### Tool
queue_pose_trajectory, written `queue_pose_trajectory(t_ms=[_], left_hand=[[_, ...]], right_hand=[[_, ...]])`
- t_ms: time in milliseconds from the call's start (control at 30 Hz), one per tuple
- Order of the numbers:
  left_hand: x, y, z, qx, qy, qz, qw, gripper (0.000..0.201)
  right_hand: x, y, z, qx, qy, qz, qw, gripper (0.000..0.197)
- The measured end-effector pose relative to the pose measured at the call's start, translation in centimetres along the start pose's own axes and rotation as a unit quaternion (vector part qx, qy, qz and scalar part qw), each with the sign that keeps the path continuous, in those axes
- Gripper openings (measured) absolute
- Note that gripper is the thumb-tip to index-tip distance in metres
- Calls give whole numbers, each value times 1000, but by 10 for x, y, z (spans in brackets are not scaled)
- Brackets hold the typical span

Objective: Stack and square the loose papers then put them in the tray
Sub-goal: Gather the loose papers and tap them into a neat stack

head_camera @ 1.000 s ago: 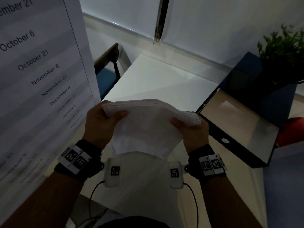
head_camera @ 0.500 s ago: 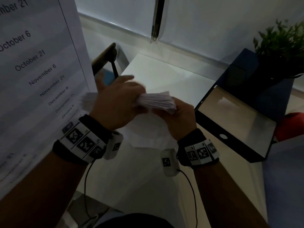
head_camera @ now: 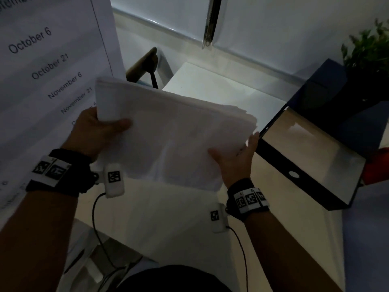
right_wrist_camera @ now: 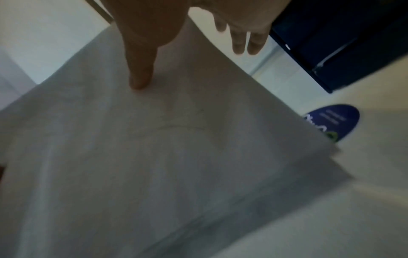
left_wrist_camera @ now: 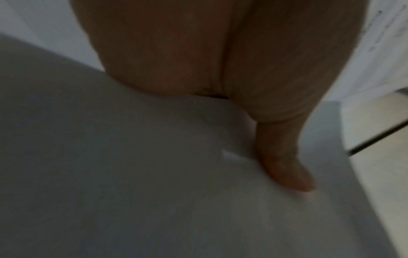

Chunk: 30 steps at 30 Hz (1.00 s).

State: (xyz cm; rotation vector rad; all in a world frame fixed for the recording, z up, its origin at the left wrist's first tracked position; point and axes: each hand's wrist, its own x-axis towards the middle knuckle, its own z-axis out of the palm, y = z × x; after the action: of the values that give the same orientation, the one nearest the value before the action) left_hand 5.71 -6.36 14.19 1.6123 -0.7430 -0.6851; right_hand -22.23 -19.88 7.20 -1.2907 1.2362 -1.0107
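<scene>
While both hands hold it in the air over the white table (head_camera: 221, 95), the stack of papers (head_camera: 168, 140) shows in the head view as a thick, soft sheaf that sags between its two held ends. The left hand (head_camera: 94, 133) pinches the far-left corner, thumb on top and fingers hidden beneath; the right hand (head_camera: 235, 163) takes the near-right edge, thumb on top. Far-right sheets fan out unevenly, so the squaring looks unfinished. The black tray (head_camera: 311, 165) lies just beside the stack's right end, on the table's right side.

From the left wrist, the left hand (left_wrist_camera: 220, 57) fills the top of the picture and its thumb (left_wrist_camera: 284, 162) lies flat on the top sheet of the stack of papers (left_wrist_camera: 154, 192); the picture is blurred, so how hard it presses cannot be told.

From the right wrist, the thumb of the right hand (right_wrist_camera: 141, 57) presses the top sheet of the stack of papers (right_wrist_camera: 176, 157) while two fingertips (right_wrist_camera: 247, 41) show past the far edge, seemingly reaching under it.

As a judgement: the sheaf is light but limp and slick, with sheets apt to slide apart. It is best gripped at opposite short edges, thumbs above and fingers below, and kept level toward the tray.
</scene>
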Motion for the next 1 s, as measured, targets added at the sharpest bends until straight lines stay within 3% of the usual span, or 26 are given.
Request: queue_pose_trajectory(t_ms=[67,167,333,400,467,533,567,633,700,833,933,1000], left_hand=[[-4,-2,-7,-23,-17,18,999,17],[-8,-8,-17,-57,-35,42,997,24],[-11,-2,-23,-55,-68,64,994,18],[-8,-4,-28,-79,-92,59,991,31],[-4,-7,-33,-87,-89,60,990,51],[-2,-9,-31,-92,-84,54,991,43],[1,-11,-26,-79,-75,52,993,33],[2,-13,-12,-37,-45,57,997,30],[0,-15,5,-35,25,43,998,22],[-9,-46,32,-16,148,30,988,35],[-21,-87,42,-11,122,-18,992,53],[-29,-105,53,1,91,-41,995,56]], right_hand=[[3,1,-4,9,-36,8,999,118],[10,0,-8,44,-94,24,994,79],[8,4,-15,100,-142,41,984,101],[4,1,-19,114,-149,43,981,90],[5,1,-26,140,-166,36,976,66],[4,-5,-28,150,-171,23,974,53],[4,-9,-29,144,-169,15,975,51],[4,-16,-30,102,-141,-13,985,48],[5,-18,-32,31,-94,-50,994,35],[-3,-9,-32,-71,-54,-79,993,18],[-16,11,-31,-63,-46,-52,996,16],[-21,25,-32,-23,-33,-27,999,31]])
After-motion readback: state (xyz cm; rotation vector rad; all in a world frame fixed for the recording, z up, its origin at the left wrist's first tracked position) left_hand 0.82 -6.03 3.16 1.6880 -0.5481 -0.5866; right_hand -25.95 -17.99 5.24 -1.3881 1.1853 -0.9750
